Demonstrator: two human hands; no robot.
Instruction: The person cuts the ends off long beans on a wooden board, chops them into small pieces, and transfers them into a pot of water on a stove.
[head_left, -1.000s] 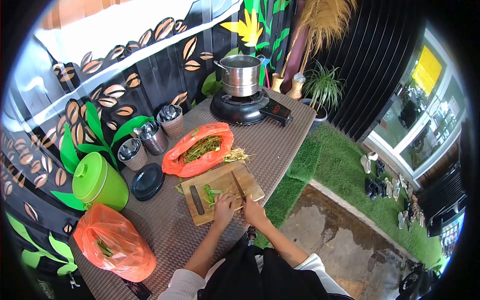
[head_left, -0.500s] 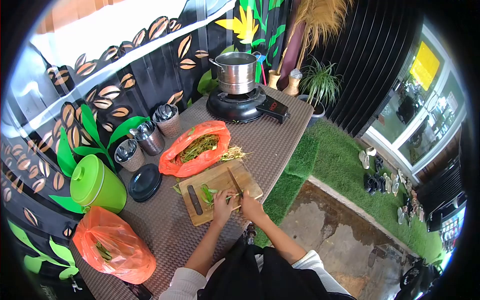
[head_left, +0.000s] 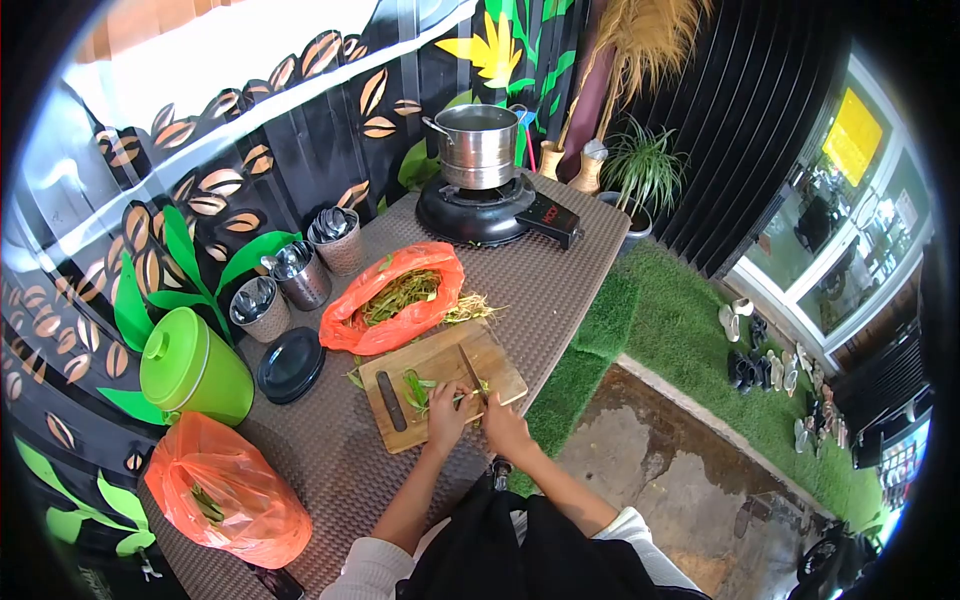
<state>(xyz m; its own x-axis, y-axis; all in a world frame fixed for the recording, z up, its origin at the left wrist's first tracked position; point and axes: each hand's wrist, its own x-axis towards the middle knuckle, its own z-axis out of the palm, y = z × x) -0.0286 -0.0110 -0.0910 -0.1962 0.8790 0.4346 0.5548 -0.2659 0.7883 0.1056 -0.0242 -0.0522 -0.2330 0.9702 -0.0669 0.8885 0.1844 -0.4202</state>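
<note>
A wooden cutting board (head_left: 440, 352) lies on the table near me. My left hand (head_left: 446, 418) is closed on green leafy stems (head_left: 416, 386), whose leaves stick out to its left over the board. My right hand (head_left: 505, 428) grips a knife (head_left: 469, 364), the blade pointing away from me across the board's right part. Small light-green cut bits lie beside the blade. Just behind the board, an open orange plastic bag (head_left: 345, 325) holds more greens (head_left: 405, 298), with pale roots (head_left: 468, 308) poking out on its right.
A steel pot (head_left: 477, 150) stands on a black portable stove (head_left: 470, 212) at the table's far end. To the left are several cutlery cups (head_left: 300, 276), a dark plate stack (head_left: 291, 365), a green lidded bucket (head_left: 200, 370) and a filled orange bag (head_left: 230, 495). A potted plant (head_left: 645, 165) stands beyond the table.
My right hand and the knife have shifted slightly to the right, away from my left hand. Cut bits now show beside the blade. The left hand has stayed almost in place.
</note>
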